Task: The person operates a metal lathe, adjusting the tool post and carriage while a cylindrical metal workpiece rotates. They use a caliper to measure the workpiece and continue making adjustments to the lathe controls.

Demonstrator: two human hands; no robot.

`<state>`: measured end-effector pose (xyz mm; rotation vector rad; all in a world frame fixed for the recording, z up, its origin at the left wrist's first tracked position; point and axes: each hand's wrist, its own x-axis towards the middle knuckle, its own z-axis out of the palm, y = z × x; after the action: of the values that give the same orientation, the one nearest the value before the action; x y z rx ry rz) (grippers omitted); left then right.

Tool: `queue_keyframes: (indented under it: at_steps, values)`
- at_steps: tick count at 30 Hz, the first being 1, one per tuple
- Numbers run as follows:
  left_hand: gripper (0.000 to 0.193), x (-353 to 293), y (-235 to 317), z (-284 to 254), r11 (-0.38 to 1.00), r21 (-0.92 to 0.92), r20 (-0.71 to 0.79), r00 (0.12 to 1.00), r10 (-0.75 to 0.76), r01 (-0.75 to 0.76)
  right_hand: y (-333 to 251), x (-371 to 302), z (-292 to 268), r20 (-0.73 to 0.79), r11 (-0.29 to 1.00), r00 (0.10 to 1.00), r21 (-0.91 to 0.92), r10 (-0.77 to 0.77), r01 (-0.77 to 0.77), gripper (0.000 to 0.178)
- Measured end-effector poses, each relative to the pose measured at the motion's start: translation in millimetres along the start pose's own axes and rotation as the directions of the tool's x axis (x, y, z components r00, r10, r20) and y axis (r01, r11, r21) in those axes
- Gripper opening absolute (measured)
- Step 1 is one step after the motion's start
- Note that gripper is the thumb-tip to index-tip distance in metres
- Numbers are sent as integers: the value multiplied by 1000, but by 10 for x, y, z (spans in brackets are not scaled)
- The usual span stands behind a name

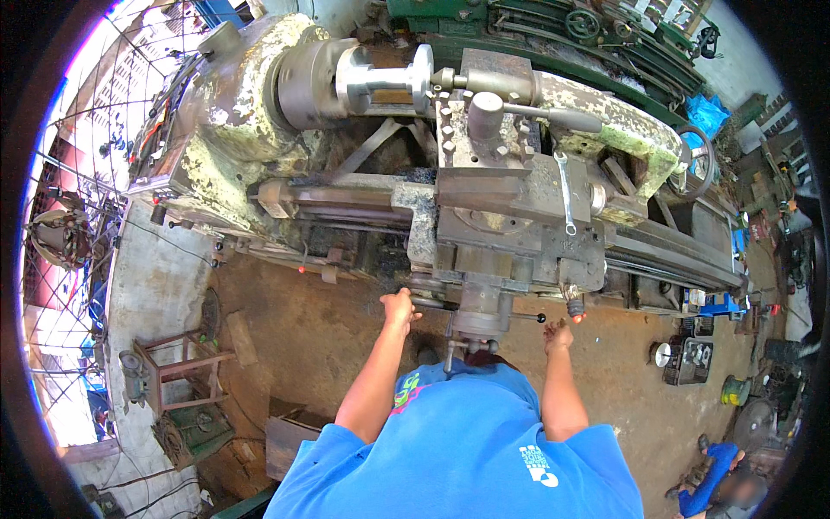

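A worn metal lathe (242, 104) with flaking pale paint stands before me. Its chuck (304, 85) holds a shiny spool-shaped metal workpiece (380, 80), whose flanged right end meets the tailstock centre (445, 80). Below the workpiece sits the tool post (486, 121) on the carriage, with a long handle pointing right. My left hand (399, 310) is closed on the rim of the carriage handwheel (428, 296). My right hand (558, 335) has its fingers loosely apart, beside a black-knobbed lever (529, 317) and a red-tipped handle (577, 310); no object shows in it.
A combination wrench (566, 195) lies on the carriage. Metal chips (421, 225) cover parts of the machine. Another green machine (553, 35) stands behind. To the left are a small wooden stand (186, 372) and a wire-mesh wall; a person in blue (718, 476) is at lower right near crates (689, 359).
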<state>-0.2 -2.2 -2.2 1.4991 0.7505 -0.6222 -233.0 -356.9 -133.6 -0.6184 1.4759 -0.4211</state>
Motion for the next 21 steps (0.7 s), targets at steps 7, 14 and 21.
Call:
queue_keyframes:
  at_steps: [7, 14, 21]
  values:
    - [76, 60, -16, 5, 999, 46, -41, 999, 10, -8, -799, -729, 144, -140, 836, 868, 233, -476, 497, 15]
    - [60, 89, -40, -32, 999, 38, -15, 1000, 3, -2, -1245, -1289, 429, 3, 695, 701, 141, -713, 705, 12]
    - [42, 139, -33, -36, 999, -20, -34, 999, -35, 34, -1143, -1466, 655, 123, 480, 518, -244, -846, 843, 14]
